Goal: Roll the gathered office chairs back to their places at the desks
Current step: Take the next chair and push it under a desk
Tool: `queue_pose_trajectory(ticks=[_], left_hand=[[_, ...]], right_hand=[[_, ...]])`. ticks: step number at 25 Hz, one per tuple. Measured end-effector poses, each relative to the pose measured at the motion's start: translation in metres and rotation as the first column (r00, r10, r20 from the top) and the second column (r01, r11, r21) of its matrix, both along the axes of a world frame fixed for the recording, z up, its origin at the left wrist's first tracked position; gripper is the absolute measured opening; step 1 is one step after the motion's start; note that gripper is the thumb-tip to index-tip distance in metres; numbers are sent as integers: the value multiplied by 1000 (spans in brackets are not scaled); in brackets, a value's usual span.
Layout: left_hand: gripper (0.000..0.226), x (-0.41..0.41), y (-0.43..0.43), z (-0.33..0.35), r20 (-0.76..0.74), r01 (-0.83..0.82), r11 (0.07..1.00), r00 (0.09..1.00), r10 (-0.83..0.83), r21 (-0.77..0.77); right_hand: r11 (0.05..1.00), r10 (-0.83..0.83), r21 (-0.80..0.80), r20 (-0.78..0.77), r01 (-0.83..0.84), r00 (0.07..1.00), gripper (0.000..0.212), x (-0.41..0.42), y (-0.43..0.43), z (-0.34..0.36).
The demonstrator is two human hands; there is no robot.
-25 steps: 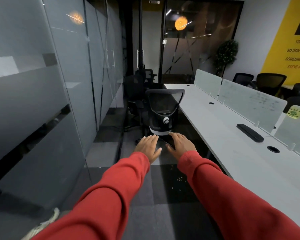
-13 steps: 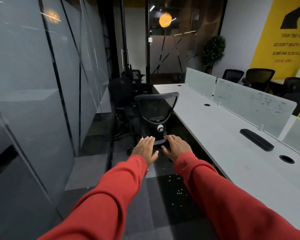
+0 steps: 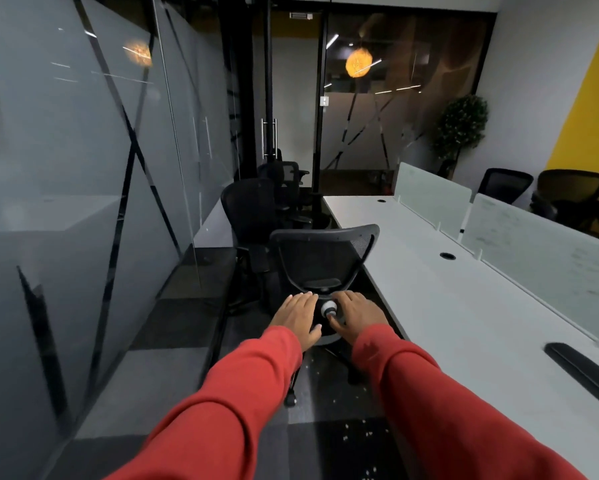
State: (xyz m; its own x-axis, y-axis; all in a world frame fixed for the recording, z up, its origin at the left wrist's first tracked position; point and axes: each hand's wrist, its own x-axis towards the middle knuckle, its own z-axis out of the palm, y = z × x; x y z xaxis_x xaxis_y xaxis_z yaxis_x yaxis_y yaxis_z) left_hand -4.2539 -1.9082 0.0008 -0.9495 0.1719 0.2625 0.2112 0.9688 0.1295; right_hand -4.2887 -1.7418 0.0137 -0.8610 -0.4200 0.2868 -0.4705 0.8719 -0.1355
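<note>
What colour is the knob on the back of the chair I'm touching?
The knob is white with a dark centre; head view.

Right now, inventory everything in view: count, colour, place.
mesh-back chair: 1, black, mid-aisle, beside desk edge
gathered chairs: at least 2, black, beyond it at aisle's far end
desk: 1, white, long, right side
dividers: 2, frosted, along desk's far edge
far chairs: at least 2, black, behind dividers
flat bar: 1, black, on desk, near right
potted plant: 1, green, far corner
glass partition: 1, grey frosted, left
left hand: 1, red sleeve, flat on chair's lower back
right hand: 1, red sleeve, flat beside it
</note>
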Motion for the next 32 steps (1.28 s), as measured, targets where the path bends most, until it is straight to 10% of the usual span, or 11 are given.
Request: queue_pose_trajectory(ticks=[21, 32], left_hand=[[71, -392, -58, 7, 40, 119, 980, 993, -115, -157], [53, -532, -47, -14, 377, 184, 970, 919, -111, -162]], right_hand=[[993, -112, 39, 29, 110, 993, 53, -368, -57, -13], [956, -127, 286, 195, 68, 973, 68, -502, -27, -27]])
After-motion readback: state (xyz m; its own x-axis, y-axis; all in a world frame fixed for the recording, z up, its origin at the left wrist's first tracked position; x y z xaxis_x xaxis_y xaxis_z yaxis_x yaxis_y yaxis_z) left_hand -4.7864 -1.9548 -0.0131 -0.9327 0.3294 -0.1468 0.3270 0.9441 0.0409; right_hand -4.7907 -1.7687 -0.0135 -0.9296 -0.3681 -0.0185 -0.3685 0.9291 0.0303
